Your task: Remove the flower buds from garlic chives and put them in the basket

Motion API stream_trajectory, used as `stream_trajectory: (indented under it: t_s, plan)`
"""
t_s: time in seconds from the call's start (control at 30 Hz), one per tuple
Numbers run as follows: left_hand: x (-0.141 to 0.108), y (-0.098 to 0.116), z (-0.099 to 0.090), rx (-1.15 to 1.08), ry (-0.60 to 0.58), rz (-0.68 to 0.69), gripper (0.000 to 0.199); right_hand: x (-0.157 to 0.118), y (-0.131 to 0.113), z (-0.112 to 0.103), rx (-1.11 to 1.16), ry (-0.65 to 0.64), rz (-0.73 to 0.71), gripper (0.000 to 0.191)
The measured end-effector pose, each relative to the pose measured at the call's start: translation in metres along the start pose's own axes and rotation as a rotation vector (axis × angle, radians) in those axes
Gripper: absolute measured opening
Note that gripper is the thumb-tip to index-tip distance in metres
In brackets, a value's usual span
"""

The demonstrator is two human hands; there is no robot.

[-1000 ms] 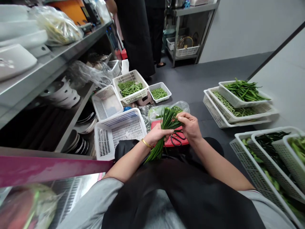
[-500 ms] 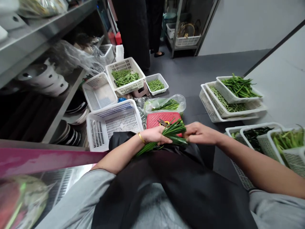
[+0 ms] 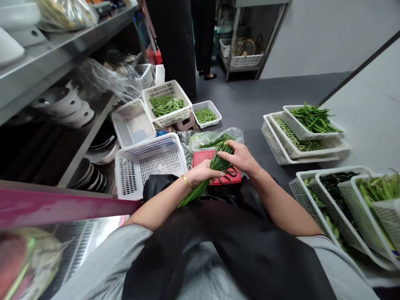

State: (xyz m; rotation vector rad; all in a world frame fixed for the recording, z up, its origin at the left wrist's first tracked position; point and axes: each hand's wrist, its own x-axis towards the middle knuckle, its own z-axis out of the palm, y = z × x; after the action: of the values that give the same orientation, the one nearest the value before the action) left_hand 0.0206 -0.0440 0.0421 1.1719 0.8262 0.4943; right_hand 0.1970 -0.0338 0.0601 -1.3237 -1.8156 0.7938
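A bunch of long green stalks [image 3: 202, 189] lies slantwise in front of my apron, its upper end over a red stool [image 3: 203, 157]. My left hand [image 3: 204, 171], with a gold bracelet at the wrist, is wrapped round the middle of the bunch. Higher up, my right hand [image 3: 239, 156] has its fingers closed on the upper end. Black-handled scissors [image 3: 229, 175] rest on the red surface just below my right hand. Behind the stool, an open plastic bag [image 3: 239, 135] holds more green stalks.
White baskets stand left [image 3: 120, 171] and ahead; filled vegetable baskets [image 3: 304, 173] stand right. A metal shelf [image 3: 62, 46] with dishes runs along the left. A person's dark-clothed legs [image 3: 204, 41] are ahead, near a metal rack [image 3: 231, 46].
My right hand has moved left and up onto the upper end of the bunch. The stalks there are gathered closer and point more upward. The black scissor handles now show.
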Motion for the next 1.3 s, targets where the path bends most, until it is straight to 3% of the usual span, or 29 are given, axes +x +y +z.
stream_trajectory:
  t_s: [0.13,0.23,0.37,0.63,0.8,0.93,1.13,1.3]
  plan:
    - [-0.009,-0.003,-0.004,-0.126,-0.084,-0.019,0.046,0.003,0.005,0.011,0.313,-0.074,0.007,0.028]
    - [-0.011,-0.009,-0.008,-0.194,-0.068,-0.029,0.052,-0.006,0.006,0.015,0.332,-0.028,0.002,0.025]
    - [-0.01,-0.011,-0.011,-0.238,-0.006,-0.056,0.053,-0.011,-0.003,0.009,0.196,-0.037,-0.046,0.017]
    - [-0.012,-0.007,-0.011,-0.197,-0.019,-0.002,0.059,-0.008,-0.01,-0.019,-0.117,-0.054,-0.195,0.017]
    - [-0.008,-0.01,-0.009,-0.128,0.119,0.052,0.048,-0.014,-0.008,-0.02,-0.506,0.162,-0.302,0.018]
    - [-0.006,-0.011,-0.006,-0.067,0.144,0.086,0.048,-0.013,-0.008,-0.017,-0.473,0.243,-0.367,0.021]
    - [-0.006,-0.013,-0.006,0.013,0.132,0.093,0.049,-0.004,-0.009,-0.015,-0.39,0.09,-0.391,0.012]
    - [-0.007,-0.012,-0.008,-0.012,0.153,0.142,0.05,-0.013,-0.01,-0.011,-0.717,0.093,-0.476,0.016]
